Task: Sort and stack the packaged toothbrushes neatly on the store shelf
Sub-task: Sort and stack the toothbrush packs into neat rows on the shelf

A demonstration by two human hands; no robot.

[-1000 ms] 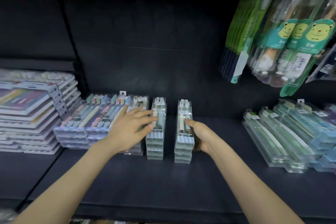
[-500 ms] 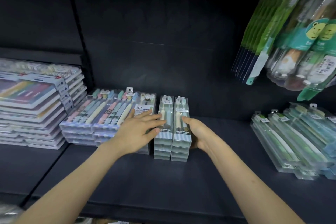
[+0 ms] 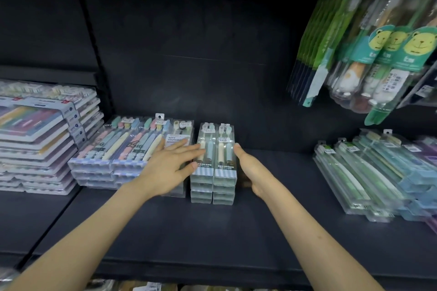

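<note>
left hand (image 3: 169, 168): flat and spread, fingers straight, lying over the "soft toothbrush" pack stack (image 3: 176, 137), fingertips touching the left narrow stack (image 3: 204, 163).
right hand (image 3: 251, 170): pressed against the outer side of the right narrow stack (image 3: 224, 165), thumb up by its top edge. its fingers were hidden under the hand, so curled or straight, could not tell.
hands as a pair: apart, one on each side, with both narrow stacks sandwiched between them.
narrow stacks: clear two-brush toothbrush boxes, several high, side by side and touching, sitting mid-shelf (image 3: 189, 231) with fronts nearly level.
left neighbours: wide pastel multi-pack stack (image 3: 111, 149) was just beside the soft packs, and flat boxed sets (image 3: 35, 139) sat further left in the next bay.
right side: a pile of long clear-cased toothbrushes (image 3: 369, 172) lay well apart, fanned and untidy, with bear-label packs (image 3: 387, 54) hanging above.
step, by my read: squaring the pair and closing it up against the soft packs.
risk one: these were slick plastic boxes. a push landing high on the side could slide the top box off those below and skew the column.
risk two: an uneven squeeze, right harder than left, could tip a stack or ride it onto the soft packs.
left to do: the right-hand pile looked unsorted.
</note>
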